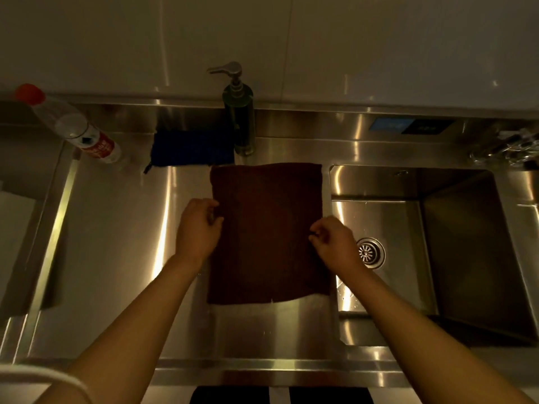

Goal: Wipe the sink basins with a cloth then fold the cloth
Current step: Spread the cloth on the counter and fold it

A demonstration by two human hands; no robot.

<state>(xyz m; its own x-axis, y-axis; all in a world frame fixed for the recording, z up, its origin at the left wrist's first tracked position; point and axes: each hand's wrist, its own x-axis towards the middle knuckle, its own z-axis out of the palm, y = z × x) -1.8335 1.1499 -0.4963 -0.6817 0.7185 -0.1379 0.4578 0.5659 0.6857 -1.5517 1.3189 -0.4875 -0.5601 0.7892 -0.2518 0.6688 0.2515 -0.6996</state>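
**Stainless Worktop: Cloth Laid Out for Folding**

Stainless steel forms the whole work area: a flat drainboard [122, 258] in the middle, with a sink basin [455, 258] to its right, where a round drain strainer [371, 253] is set in the floor and a few water drops are visible near the front wall.

The brown cloth [267, 234] is spread flat on the drainboard, just beside the basin's left rim, in one rectangular layer as far as can be seen. It is judged to be light, soft and limp, possibly damp; no shape will be held by it when it is lifted, and sagging is to be expected between any two grip points. Edges or corners are therefore the recommended places of hold, taken in matching pairs so that the layers meet squarely.

The left hand [198, 228] is curled at the cloth's left edge, which is pinched between thumb and fingertips. The right hand [335, 243] is likewise curled, and the right edge is pinched at about mid-height.

A blue cloth [192, 150], a soap dispenser [240, 118] and a tilted plastic bottle [73, 126] are placed behind, clear of the fold.
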